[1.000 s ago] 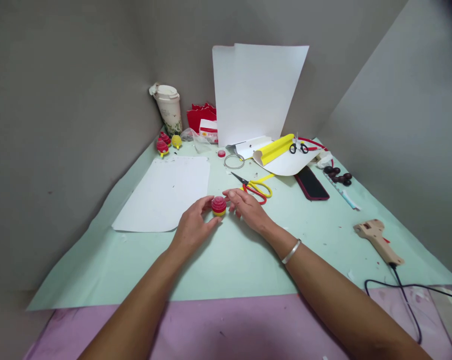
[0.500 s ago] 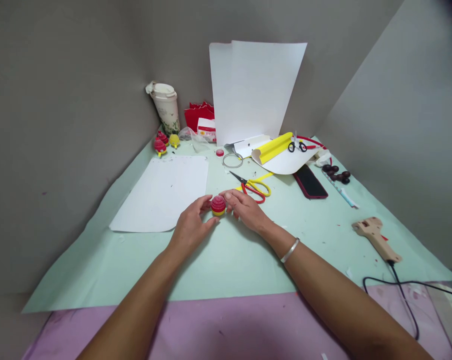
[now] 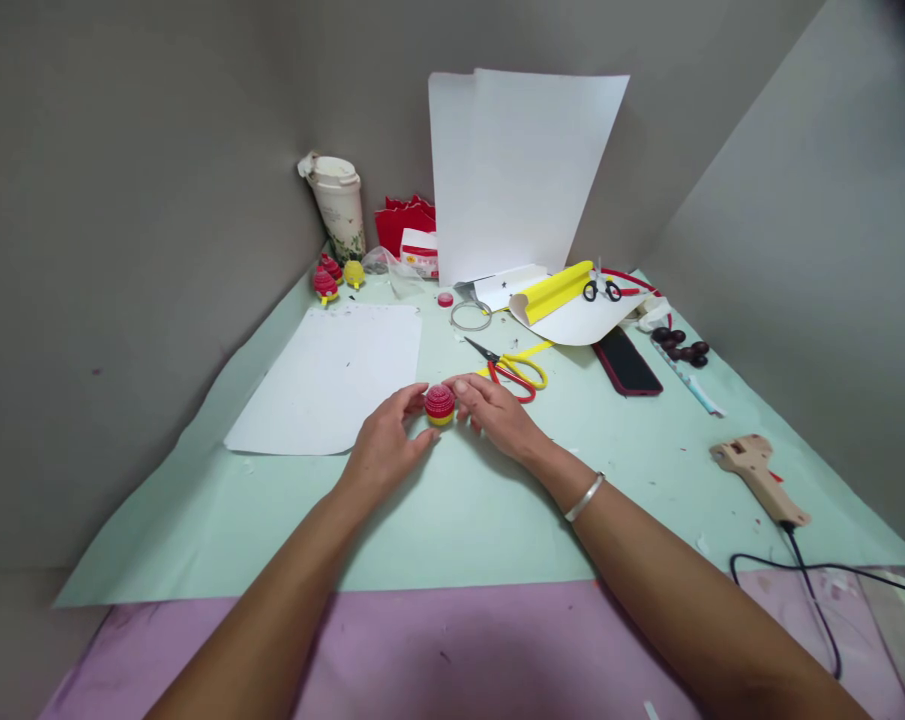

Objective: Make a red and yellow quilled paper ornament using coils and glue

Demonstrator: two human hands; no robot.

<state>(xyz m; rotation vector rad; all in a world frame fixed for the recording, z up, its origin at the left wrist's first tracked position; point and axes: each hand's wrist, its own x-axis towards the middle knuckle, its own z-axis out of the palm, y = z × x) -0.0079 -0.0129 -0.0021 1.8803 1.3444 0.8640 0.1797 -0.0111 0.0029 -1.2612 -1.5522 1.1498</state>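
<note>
A small ball (image 3: 439,402), ridged red above and yellow below, sits upright between my hands, low over the green sheet. My left hand (image 3: 388,435) curves about its left side, thumb near the bottom and fingers behind, with a gap at the palm. From the right, the bent fingers of my right hand (image 3: 495,408) meet the ball, thumb uppermost. How firmly either hand presses cannot be made out. Just beyond my right hand lie scissors (image 3: 513,371) with one red and one yellow handle, near a yellow strip. White paper (image 3: 332,380) lies beyond my left hand.
A lidded cup (image 3: 338,205) stands at the back left behind several similar red and yellow pieces (image 3: 325,285). White boards (image 3: 527,170) lean on the wall. A phone (image 3: 627,362) lies right, and a glue gun (image 3: 759,478) with a black cord lies nearer.
The whole view has shifted slightly, so everything sits a little further right and higher. My hands and the ball keep nearly the same places relative to each other.
</note>
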